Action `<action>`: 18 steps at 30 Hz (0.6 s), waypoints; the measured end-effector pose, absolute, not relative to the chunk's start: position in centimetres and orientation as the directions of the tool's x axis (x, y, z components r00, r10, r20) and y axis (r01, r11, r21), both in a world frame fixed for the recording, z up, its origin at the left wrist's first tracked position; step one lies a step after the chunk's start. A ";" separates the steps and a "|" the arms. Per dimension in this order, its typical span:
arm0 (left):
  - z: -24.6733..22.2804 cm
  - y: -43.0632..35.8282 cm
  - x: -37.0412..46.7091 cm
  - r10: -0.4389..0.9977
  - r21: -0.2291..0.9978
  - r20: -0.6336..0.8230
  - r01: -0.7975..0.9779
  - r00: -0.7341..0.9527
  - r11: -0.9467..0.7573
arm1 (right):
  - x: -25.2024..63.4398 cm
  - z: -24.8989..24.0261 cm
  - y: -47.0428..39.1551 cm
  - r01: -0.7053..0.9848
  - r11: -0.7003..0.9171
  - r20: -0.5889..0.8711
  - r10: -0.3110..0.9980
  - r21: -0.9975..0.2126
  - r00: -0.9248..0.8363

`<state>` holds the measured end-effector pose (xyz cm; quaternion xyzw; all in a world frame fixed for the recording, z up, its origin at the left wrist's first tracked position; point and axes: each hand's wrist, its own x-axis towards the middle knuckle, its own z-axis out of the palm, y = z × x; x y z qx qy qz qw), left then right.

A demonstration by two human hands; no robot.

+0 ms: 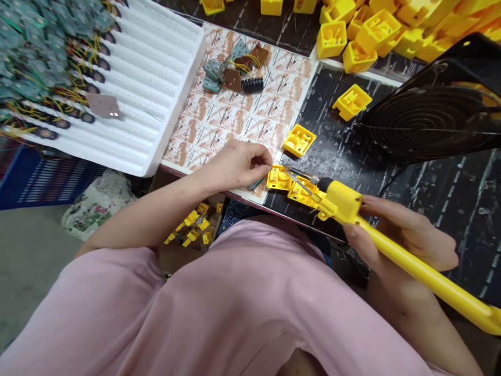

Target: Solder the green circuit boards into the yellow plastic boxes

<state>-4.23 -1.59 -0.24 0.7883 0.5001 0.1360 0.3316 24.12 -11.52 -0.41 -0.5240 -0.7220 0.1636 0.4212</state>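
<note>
My right hand (pixel 395 235) is closed around a yellow soldering iron (pixel 415 256), which has a thin metal guide tube beside its tip. The tip points left, over a small yellow plastic housing (pixel 278 178) at the table's near edge. Thumb and fingertips of my left hand (pixel 242 164) are pinched together just left of that housing; what they hold, if anything, is too small to make out. Below those fingers part of a green circuit board (pixel 257 184) shows. Another yellow housing (pixel 301 190) lies partly under the iron.
A black fan (pixel 426 120) stands at the right. Loose yellow housings (pixel 299 140) lie beyond my hands, with a heap (pixel 376 31) behind. Wired circuit boards (pixel 233 78) lie on the patterned sheet. At left, a white foam tray (pixel 156 104) carries many green boards (pixel 43 52).
</note>
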 end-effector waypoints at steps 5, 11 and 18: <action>-0.6 -1.7 -3.6 0.855 0.453 -0.057 0.776 0.516 -0.438 | 23.1 -0.2 -11.7 0.540 0.482 0.501 0.856 -0.690 -0.125; 0.3 -1.7 -2.8 0.815 0.201 -0.153 0.825 0.560 -0.529 | 22.8 -0.1 -11.8 0.577 0.529 0.519 0.830 -0.622 -0.203; 1.5 -1.4 -2.0 0.773 0.099 -0.237 0.806 0.588 -0.583 | 22.2 0.7 -10.6 0.586 0.634 0.553 0.758 -0.504 -0.345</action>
